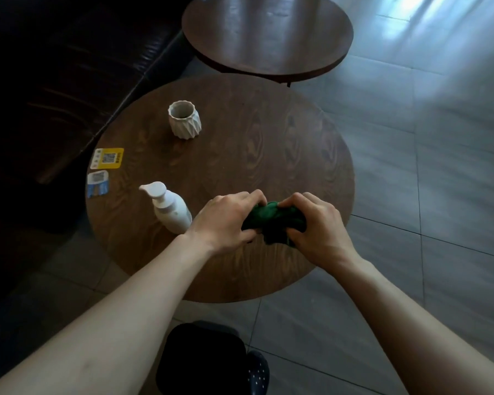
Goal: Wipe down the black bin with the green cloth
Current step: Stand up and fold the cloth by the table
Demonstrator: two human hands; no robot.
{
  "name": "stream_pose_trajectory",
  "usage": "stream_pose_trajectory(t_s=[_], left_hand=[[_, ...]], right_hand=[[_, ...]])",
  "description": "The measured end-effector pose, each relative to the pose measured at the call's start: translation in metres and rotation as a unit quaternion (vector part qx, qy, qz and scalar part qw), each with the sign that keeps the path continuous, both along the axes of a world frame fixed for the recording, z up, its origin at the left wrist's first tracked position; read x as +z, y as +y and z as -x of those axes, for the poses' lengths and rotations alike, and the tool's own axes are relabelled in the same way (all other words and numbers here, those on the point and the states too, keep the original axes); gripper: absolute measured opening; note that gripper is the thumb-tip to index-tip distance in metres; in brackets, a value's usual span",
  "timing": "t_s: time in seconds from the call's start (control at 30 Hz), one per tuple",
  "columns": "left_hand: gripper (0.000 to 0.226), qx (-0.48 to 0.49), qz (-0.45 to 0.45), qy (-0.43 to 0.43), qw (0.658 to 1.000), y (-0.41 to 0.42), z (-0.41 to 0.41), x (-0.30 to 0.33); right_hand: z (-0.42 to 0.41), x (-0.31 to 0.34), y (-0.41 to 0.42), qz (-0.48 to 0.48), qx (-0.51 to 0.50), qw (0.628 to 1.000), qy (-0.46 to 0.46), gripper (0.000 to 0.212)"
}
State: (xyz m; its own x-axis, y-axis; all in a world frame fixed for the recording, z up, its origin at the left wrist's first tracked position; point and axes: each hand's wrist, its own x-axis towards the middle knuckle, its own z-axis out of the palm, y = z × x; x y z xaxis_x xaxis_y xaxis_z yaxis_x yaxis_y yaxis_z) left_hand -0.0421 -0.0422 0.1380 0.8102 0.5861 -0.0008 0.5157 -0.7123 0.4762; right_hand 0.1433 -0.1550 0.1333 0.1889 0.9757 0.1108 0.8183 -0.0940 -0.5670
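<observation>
The green cloth (271,220) is bunched up between both hands above the near part of the round wooden table (268,143). My left hand (226,220) grips its left end and my right hand (317,226) grips its right end. The black bin (200,357) stands on the floor below the table's near edge, between my forearms; its left side is hidden by my left arm. Neither hand touches the bin.
A white pump bottle (169,206) stands just left of my left hand. A white faceted cup (184,119) and two sticker cards (106,158) sit farther left. A second round table (265,32) lies beyond, a dark sofa (63,81) to the left, and a dark shoe (257,372) beside the bin.
</observation>
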Motion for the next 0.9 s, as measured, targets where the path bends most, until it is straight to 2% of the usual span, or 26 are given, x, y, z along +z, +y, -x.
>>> stream_pose_trajectory(t_s=[0.37,0.63,0.77,0.9], left_hand=[[0.054,0.066,-0.03,-0.007,0.997,0.011,-0.022,-0.081],[0.051,0.069,-0.066,0.038,0.995,0.012,-0.034,-0.127],[0.048,0.046,-0.051,0.082,0.994,0.001,-0.023,-0.16],[0.044,0.027,-0.023,0.062,0.997,-0.002,-0.014,-0.176]], right_hand=[[-0.012,-0.07,0.027,0.009,-0.02,1.0,-0.004,0.044],[-0.012,-0.132,0.029,0.011,-0.018,0.997,-0.076,0.035],[-0.006,-0.165,0.016,0.085,0.027,0.994,-0.066,0.045],[-0.004,-0.18,0.003,0.093,0.019,0.995,-0.013,0.052]])
